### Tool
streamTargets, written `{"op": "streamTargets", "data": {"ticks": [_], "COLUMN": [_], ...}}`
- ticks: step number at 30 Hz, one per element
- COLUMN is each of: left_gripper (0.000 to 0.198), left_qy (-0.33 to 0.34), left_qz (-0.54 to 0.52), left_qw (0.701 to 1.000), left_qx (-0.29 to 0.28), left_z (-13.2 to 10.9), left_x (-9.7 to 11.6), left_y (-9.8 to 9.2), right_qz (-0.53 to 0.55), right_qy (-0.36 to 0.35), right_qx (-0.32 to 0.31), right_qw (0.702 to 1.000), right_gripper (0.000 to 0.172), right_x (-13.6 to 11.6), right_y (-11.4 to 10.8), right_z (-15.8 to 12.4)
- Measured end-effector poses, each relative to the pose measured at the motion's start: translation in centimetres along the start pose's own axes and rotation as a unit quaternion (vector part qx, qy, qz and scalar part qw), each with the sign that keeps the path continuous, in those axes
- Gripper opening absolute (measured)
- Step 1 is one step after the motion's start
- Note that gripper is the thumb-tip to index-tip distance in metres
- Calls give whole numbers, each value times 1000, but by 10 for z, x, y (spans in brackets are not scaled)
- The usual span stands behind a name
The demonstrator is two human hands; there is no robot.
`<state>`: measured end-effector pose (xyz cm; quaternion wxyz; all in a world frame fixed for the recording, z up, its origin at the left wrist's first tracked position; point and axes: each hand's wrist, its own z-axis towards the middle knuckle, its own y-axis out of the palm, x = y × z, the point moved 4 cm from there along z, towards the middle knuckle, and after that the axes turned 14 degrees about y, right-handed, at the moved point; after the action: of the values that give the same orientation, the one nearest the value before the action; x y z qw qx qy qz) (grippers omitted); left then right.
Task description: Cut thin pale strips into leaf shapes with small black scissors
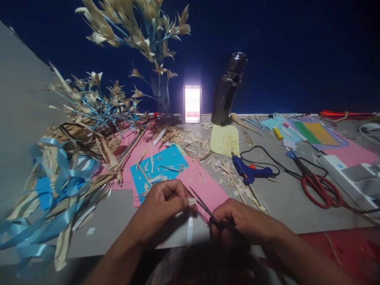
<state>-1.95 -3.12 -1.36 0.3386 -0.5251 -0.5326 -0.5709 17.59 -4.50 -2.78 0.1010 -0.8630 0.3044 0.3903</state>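
Near the table's front edge, my left hand point(168, 202) pinches a small pale strip point(192, 201) between thumb and fingers. My right hand point(234, 219) is closed around a pair of dark scissors point(204, 206), whose blades point up and left, parted, beside the strip. Whether the blades touch the strip I cannot tell. Beneath and behind both hands lie pink sheets point(203, 184) and a blue sheet point(160, 164) strewn with pale scraps.
A blue glue gun point(252, 170) and red-handled scissors point(319, 188) lie to the right, near a white box point(344, 178). A dark bottle point(228, 93) stands behind. Dried flowers on blue stems point(103, 107) and blue ribbon point(44, 225) crowd the left.
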Motion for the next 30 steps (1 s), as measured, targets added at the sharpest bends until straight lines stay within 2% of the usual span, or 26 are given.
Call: {"op": "streamTargets", "data": {"ticks": [4, 11, 19, 24, 30], "left_gripper": [26, 26, 24, 17, 21], "left_qy": [-7, -18, -30, -28, 1], "left_qz": [6, 21, -7, -70, -33], "left_qw": [1000, 999, 999, 997, 998], "left_qx": [11, 25, 21, 18, 50], "left_z": [0, 2, 1, -4, -7], "left_x": [3, 3, 6, 6, 1], "left_y": [0, -4, 2, 3, 0], "right_qz": [-1, -29, -33, -16, -14], "right_qy": [17, 39, 36, 33, 33], "right_qx": [-12, 18, 52, 59, 58], "right_qw": [1000, 999, 997, 998, 998], "right_gripper": [19, 26, 24, 24, 22], "right_x": [-5, -1, 3, 6, 6], "right_y": [1, -1, -4, -4, -4], "right_z": [-1, 1, 1, -1, -2]}}
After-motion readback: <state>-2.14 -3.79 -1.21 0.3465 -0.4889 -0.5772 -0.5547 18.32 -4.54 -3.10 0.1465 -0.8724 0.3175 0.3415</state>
